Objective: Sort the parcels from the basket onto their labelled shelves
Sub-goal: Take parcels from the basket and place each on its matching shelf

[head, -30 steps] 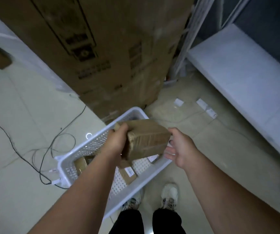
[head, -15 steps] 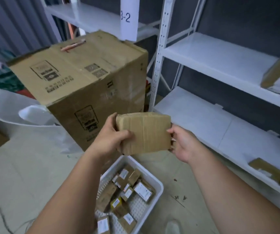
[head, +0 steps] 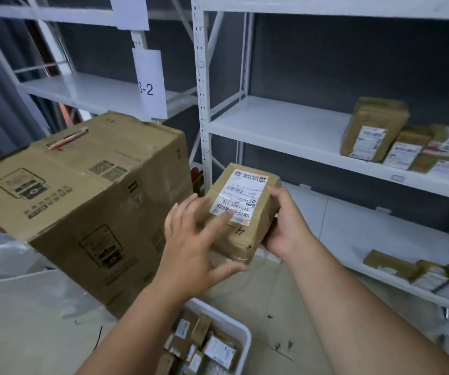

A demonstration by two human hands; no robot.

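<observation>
Parcel [head: 245,209] flipped label-up; R hand [head: 285,226] grips, L hand [head: 193,239] splayed.

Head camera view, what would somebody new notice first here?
Probably the brown parcel at centre, white shipping label up, gripped by the right hand while the left hand spreads open fingers beside it. Next, the huge cardboard box at left. Then the labelled parcels on the white shelf at right.

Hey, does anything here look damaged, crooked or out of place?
The parcel in the right hand is crumpled at its lower corner. The big cardboard box on the floor sits askew to the shelving, with dented edges. Small debris lies beside the basket.
</observation>
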